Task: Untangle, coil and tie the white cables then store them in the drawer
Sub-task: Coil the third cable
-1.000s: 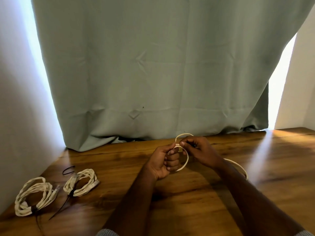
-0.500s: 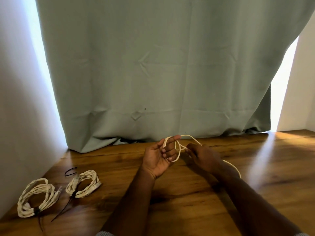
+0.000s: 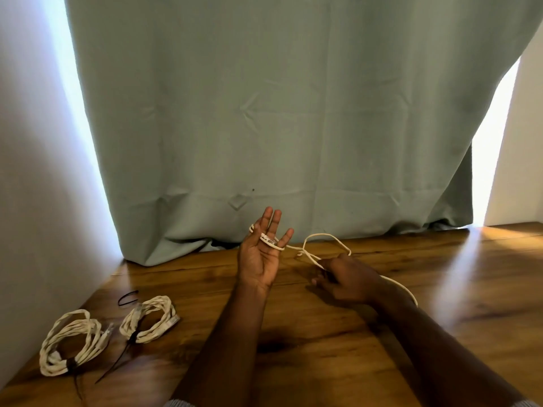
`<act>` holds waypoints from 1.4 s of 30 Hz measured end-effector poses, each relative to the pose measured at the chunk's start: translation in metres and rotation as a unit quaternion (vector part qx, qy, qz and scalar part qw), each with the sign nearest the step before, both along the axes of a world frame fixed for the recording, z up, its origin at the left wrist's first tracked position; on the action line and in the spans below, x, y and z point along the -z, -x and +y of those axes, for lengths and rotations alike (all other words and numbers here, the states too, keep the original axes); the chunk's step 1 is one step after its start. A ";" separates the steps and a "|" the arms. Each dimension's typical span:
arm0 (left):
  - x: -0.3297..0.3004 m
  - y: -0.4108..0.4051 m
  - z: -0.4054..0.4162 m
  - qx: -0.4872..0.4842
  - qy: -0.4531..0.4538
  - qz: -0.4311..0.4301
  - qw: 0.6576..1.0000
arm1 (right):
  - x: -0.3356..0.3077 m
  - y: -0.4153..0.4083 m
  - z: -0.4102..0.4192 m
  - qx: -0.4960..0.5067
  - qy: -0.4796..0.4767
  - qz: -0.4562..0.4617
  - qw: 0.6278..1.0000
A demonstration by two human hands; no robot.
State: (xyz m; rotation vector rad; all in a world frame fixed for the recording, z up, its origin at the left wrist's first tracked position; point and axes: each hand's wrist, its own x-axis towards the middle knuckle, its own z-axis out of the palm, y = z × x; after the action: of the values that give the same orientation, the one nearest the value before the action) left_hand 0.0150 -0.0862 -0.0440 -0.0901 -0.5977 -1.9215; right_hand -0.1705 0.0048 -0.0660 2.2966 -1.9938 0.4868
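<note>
**Two cables tied, one more to coil**

Two tied coils (image 3: 148,320) lie on the table (image 3: 440,333), far left. The left hand (image 3: 260,254) is flat and spread, with the loose white cable (image 3: 326,239) looped over its fingers (image 3: 271,223). The right hand (image 3: 348,279) pinches the cable lower down. To coil well, I think each loop should be the same size and snug, with no twists.
</note>
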 end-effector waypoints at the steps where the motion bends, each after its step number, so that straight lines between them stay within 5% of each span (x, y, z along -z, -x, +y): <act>1: 0.000 0.001 0.002 -0.012 -0.009 -0.006 1.000 | -0.003 -0.005 0.002 -0.012 -0.006 0.015 1.000; 9: 0.000 0.005 0.002 -0.074 -0.048 -0.047 0.995 | -0.002 -0.026 -0.002 -0.042 -0.101 0.069 0.992; 15: 0.009 0.008 -0.005 -0.127 -0.042 -0.121 0.984 | -0.006 -0.035 -0.002 -0.088 -0.080 0.080 0.990; 20: 0.022 0.020 0.001 -0.169 0.078 -0.279 0.942 | -0.010 -0.032 0.005 -0.131 -0.048 -0.030 0.990; 29: 0.042 0.030 0.015 -0.130 0.282 -0.526 0.792 | -0.017 0.008 0.006 -0.110 0.182 -0.311 0.926; 33: 0.038 0.032 0.020 -0.063 0.305 -0.536 0.784 | -0.012 0.013 0.002 -0.085 0.242 -0.317 0.913; 36: 0.042 0.032 0.021 -0.096 0.332 -0.527 0.777 | -0.002 0.021 0.004 -0.107 0.208 -0.292 0.927; 39: 0.045 0.028 0.018 -0.155 0.307 -0.563 0.752 | 0.006 0.037 0.010 -0.075 0.119 -0.360 0.922; 42: 0.048 0.024 0.009 -0.179 0.249 -0.552 0.775 | 0.011 0.061 0.012 -0.006 0.128 -0.288 0.949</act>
State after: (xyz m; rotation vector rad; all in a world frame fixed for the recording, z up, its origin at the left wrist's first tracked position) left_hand -0.0086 -0.0770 -0.0916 0.8236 -1.7545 -1.2272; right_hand -0.2316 0.0171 -0.0766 2.1663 -1.9576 1.4655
